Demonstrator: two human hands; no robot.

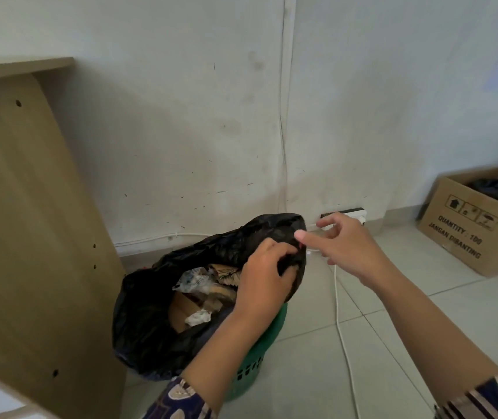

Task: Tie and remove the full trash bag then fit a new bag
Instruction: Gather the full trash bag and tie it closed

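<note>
There is only one view, from a camera on the person's head. It looks forward and down, from above and close to the hands, toward the white wall (199,122) on the far side. The lens is wide (straight lines bend near the edges). The green bin (260,355) stands near the centre, the wooden panel (30,222) fills the left side, and the cardboard box (468,225) sits at the far right on the tiled floor (393,343).

Both forearms are bare. The left sleeve (178,400) is dark navy with beige rounded motifs. The right sleeve (483,399) shows navy-and-beige stripes.
</note>
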